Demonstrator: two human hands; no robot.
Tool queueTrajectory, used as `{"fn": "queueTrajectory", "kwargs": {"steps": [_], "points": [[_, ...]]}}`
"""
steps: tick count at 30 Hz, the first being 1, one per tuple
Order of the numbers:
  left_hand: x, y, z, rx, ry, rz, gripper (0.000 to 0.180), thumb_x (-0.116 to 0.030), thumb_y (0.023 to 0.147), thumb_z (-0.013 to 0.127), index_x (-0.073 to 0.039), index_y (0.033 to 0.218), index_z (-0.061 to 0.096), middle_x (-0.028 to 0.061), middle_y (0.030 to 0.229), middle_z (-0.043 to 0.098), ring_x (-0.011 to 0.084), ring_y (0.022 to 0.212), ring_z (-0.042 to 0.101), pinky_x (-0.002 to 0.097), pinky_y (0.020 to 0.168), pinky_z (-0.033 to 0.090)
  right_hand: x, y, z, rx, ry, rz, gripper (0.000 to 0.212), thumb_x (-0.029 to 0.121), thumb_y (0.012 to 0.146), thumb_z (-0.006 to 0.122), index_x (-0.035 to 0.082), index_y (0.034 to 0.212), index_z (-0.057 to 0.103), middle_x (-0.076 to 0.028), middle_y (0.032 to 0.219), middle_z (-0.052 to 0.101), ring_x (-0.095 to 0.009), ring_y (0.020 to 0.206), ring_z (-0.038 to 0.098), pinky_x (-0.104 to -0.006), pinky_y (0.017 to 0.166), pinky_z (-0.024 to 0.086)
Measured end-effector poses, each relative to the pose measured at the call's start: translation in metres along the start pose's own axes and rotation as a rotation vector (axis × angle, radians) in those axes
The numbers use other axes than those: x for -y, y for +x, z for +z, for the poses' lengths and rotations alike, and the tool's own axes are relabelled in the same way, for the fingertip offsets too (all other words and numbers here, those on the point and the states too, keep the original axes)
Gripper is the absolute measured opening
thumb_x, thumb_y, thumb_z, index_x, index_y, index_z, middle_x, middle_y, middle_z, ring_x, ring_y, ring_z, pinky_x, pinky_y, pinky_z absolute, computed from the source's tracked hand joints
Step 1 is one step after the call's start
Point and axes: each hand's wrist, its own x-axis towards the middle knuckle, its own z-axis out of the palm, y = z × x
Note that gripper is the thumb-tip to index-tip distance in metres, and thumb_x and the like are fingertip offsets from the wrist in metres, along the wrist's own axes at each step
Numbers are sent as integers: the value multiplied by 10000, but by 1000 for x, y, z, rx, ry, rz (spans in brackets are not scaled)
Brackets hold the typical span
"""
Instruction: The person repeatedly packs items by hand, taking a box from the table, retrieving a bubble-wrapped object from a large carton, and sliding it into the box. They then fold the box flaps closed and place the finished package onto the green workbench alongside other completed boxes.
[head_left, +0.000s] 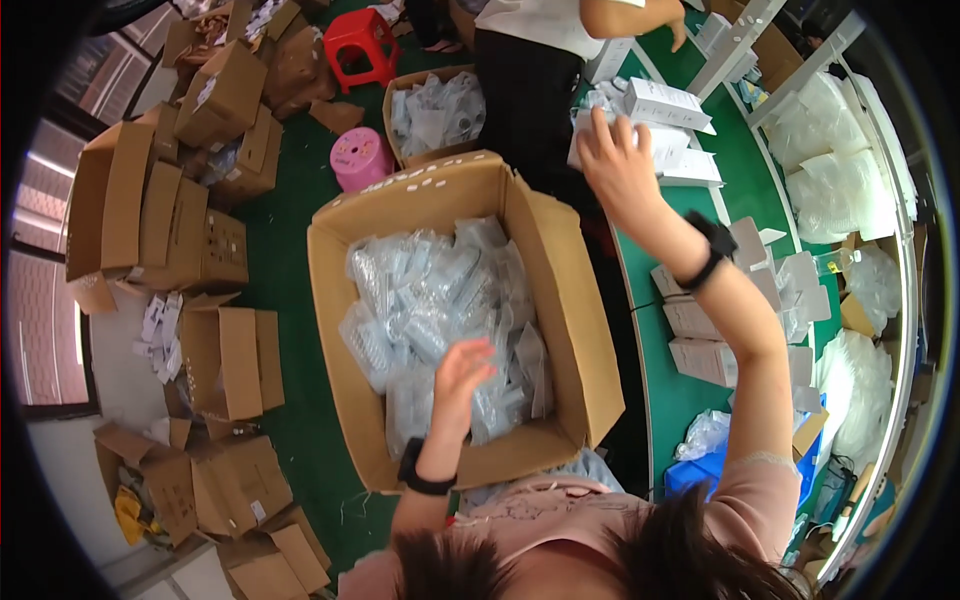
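Observation:
A large open cardboard carton stands in front of me. Inside lie several bubble-wrapped items in clear plastic. My left hand hovers over them near the carton's close side, its fingers apart and holding nothing that I can see. To the right, my right hand is stretched out to a group of white boxes on the green table. Its fingers are spread over one white box there; whether they press on it I cannot tell. Dark bands circle both wrists.
Beyond the carton are a pink stool, a red stool and another carton of wrapped items. A co-worker stands at the table's far end. Cardboard boxes line the left. A blue bin is at right.

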Motion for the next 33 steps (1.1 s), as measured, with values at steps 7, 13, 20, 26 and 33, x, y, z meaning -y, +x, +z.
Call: {"fn": "queueTrajectory", "kwargs": {"steps": [7,13,20,26,33], "points": [[-43,8,-36,230,-645,-103,465,-370,848,499,-61,1191,440,125,1233,435,280,1120,430,413,870,409,64,-94,-160,-28,761,-923,377,163,684,554,147,1060,558,-37,1240,410,-241,1117,395,-414,939,325],[-5,-3,-90,-36,-419,-168,580,-358,847,513,-103,1316,284,118,1275,403,286,1121,433,415,896,392,136,-119,-130,-183,1042,-1234,353,182,694,546,153,1045,582,-2,1256,415,-225,1157,376,-430,986,290],[7,-37,-123,-218,-592,-47,637,-149,789,588,-135,1321,237,101,1248,414,265,1109,440,404,914,380,182,-12,-85,1147,1956,-1223,328,174,784,556,59,1091,533,-103,1122,535,-236,1018,531,-378,894,403],[10,-42,-108,-344,-299,166,720,11,654,650,-138,1263,296,80,1198,420,264,1096,440,384,931,370,263,18,155,912,916,169,226,136,781,502,-38,870,615,-207,945,611,-306,823,623,-412,638,518],[14,-58,-94,-319,-229,87,824,-9,572,732,-109,1252,278,82,1172,417,252,1081,442,360,890,397,288,-16,284,844,892,740,504,248,666,689,34,1088,516,-195,1109,531,-330,1010,527,-407,817,448]]}}
